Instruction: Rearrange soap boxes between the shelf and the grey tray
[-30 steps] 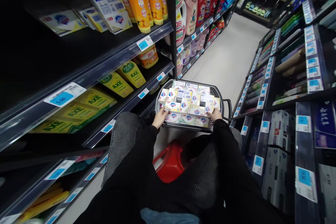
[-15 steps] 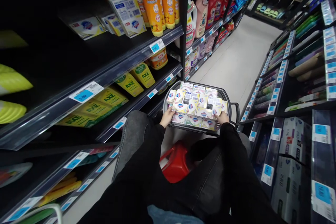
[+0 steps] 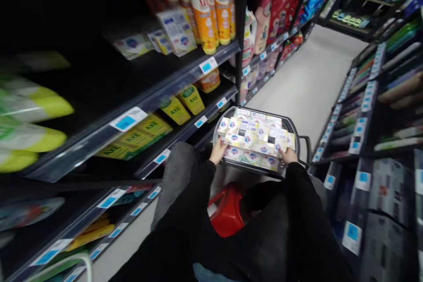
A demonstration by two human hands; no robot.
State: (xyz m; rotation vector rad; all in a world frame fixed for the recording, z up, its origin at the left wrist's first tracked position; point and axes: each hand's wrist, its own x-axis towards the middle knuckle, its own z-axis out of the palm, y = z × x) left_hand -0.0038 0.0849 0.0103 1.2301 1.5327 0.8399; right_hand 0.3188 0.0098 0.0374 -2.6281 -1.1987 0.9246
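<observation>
The left hand [image 3: 218,151] curls its fingers round the near-left end of a row of small soap boxes [image 3: 256,141]; the right hand [image 3: 288,156] grips the near-right end of the same row, fingers closed on a box; the boxes fill a dark basket [image 3: 294,124] ahead of the knees; a red stool [image 3: 228,213] sits below; yellow bottles [image 3: 211,6] stand on the far-left shelf [image 3: 185,77].

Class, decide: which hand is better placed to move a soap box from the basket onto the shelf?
Probably left: the left hand grips the soap boxes on the basket's shelf side; the right hand is farther away.
</observation>
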